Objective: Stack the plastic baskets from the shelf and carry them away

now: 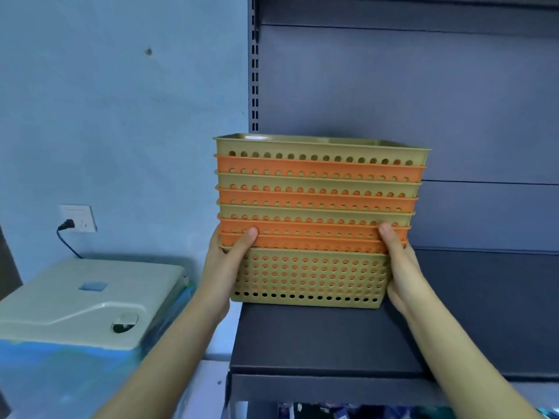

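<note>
A nested stack of several perforated plastic baskets [314,219], olive and orange in turn, stands at the left end of the dark shelf [326,343]. My left hand [225,264] clasps the stack's left side, thumb over an orange rim. On the opposite side my right hand [399,267] presses against the stack, its thumb up on the lower rims. Whether the bottom basket touches the shelf or hangs just above it, I cannot tell.
The shelf's dark back panel [423,101] rises behind the stack, with a slotted upright [254,71] at its left edge. To the left stands a beige machine [87,300] on a blue-wrapped base, below a wall socket [78,218] with a black plug.
</note>
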Demonstrator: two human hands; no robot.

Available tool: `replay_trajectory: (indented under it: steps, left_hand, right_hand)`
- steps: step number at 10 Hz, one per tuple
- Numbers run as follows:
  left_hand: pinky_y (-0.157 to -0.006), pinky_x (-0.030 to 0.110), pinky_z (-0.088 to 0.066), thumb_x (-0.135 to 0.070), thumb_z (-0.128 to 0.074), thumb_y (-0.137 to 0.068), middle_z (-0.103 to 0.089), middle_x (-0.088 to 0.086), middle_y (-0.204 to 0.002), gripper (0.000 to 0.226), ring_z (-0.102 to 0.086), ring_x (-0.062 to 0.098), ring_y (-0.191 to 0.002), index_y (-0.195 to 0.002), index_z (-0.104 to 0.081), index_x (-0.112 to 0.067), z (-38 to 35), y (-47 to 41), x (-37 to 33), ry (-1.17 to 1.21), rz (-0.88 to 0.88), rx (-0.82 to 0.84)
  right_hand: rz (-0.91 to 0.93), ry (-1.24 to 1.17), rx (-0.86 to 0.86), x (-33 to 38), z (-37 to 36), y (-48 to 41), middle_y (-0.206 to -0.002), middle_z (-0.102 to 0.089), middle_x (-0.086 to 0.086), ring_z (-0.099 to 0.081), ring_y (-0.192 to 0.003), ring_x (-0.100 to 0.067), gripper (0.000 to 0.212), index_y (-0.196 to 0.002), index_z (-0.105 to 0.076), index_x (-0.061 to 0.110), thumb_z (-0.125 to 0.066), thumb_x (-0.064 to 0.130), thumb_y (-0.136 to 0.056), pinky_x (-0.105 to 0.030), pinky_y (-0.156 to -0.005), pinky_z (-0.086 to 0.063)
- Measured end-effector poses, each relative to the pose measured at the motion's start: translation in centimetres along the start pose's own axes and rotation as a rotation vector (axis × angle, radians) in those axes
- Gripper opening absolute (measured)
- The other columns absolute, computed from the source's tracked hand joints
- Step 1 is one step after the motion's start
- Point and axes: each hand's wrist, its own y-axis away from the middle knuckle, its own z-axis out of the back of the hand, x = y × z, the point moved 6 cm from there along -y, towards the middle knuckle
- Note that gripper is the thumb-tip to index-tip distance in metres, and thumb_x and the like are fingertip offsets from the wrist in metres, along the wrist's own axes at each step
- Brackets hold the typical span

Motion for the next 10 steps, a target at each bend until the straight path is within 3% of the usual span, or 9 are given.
replay_trajectory:
  steps: [4, 7, 9, 10]
  left_hand:
    - [-0.072, 0.017, -0.053, -0.042, -0.068, -0.087, -0.072, -0.011, -0.12, 0.052, -0.072, -0.001, -0.097, -0.136, -0.052, -0.031, -2.2, -5.5, 2.1, 0.054, 0.041, -0.016]
    - [-0.079, 0.025, -0.05, -0.049, -0.069, -0.075, -0.073, -0.012, -0.117, 0.062, -0.071, -0.002, -0.096, -0.133, -0.054, -0.031, -3.2, -5.6, 2.4, 0.078, 0.007, -0.092]
    - [-0.091, 0.026, -0.053, -0.056, -0.066, -0.083, -0.067, -0.014, -0.129, 0.064, -0.067, -0.004, -0.107, -0.14, -0.047, -0.035, -2.9, -5.3, 1.9, -0.099, 0.062, 0.037]
    - [-0.116, 0.033, -0.034, -0.072, -0.059, -0.081, -0.043, -0.019, -0.153, 0.084, -0.043, -0.005, -0.137, -0.153, -0.031, -0.038, 0.2, -3.4, 1.8, -0.376, 0.074, -0.002]
  right_hand:
    - [-0.011, 0.073, -0.059, -1.1, 0.8, -5.7, -0.121, -0.073, 0.002, -0.072, -0.104, -0.013, 0.113, -0.137, -0.054, 0.026, -0.079, 0.079, -0.04, -0.038, -0.086, -0.054]
    - [-0.044, 0.024, -0.022, -2.0, 1.8, -7.8, -0.124, -0.071, -0.001, -0.07, -0.11, -0.017, 0.115, -0.14, -0.051, 0.025, -0.082, 0.076, -0.042, -0.043, -0.093, -0.053]
    - [-0.073, 0.138, 0.034, -0.6, 1.8, -6.5, -0.133, -0.065, 0.005, -0.065, -0.115, -0.011, 0.119, -0.146, -0.043, 0.028, -0.076, 0.081, -0.045, -0.042, -0.105, -0.045]
    - [-0.007, 0.32, -0.087, 0.8, 5.1, -3.9, -0.15, -0.049, 0.005, -0.05, -0.13, -0.009, 0.094, -0.154, -0.029, 0.026, -0.067, 0.059, -0.074, -0.029, -0.104, -0.037]
